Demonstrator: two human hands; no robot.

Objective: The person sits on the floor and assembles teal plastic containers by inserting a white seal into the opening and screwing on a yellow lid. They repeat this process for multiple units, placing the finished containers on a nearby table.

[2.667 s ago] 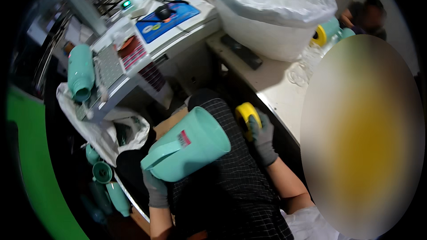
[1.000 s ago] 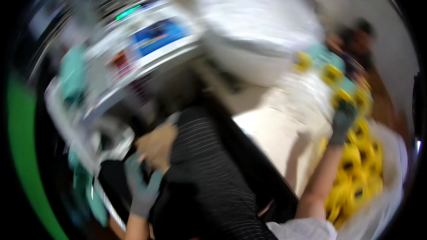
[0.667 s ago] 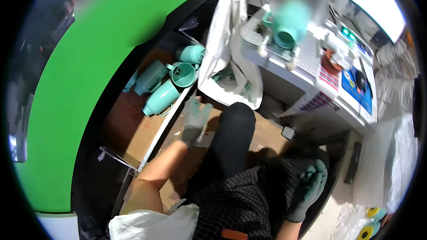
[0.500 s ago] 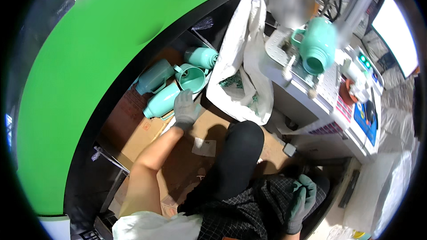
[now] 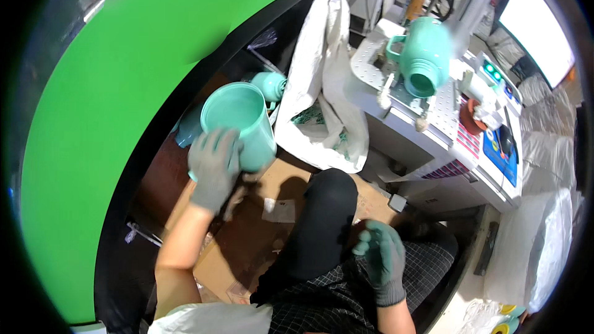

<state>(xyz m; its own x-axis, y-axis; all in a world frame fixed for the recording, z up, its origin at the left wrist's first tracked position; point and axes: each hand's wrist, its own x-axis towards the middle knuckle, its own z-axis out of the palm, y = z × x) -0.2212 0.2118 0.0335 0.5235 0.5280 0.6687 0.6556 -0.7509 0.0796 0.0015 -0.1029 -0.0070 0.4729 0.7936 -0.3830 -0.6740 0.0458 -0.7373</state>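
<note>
Jug [image 5: 246,125] partly hidden by the left hand [image 5: 215,166] — grip closed on it — right hand [image 5: 383,256] loosely open.

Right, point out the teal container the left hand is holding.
The wide-mouthed container, its round opening facing up; the left hand grips it. The flask beside the white sack and the flask on the desk are untouched.

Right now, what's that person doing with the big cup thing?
The person's gloved left hand is holding a big teal jug, its open mouth facing up. The right hand looks empty, hovering over the lap. A teal flask lies on the perforated tray, and a white sack stands beyond the jug.
</note>
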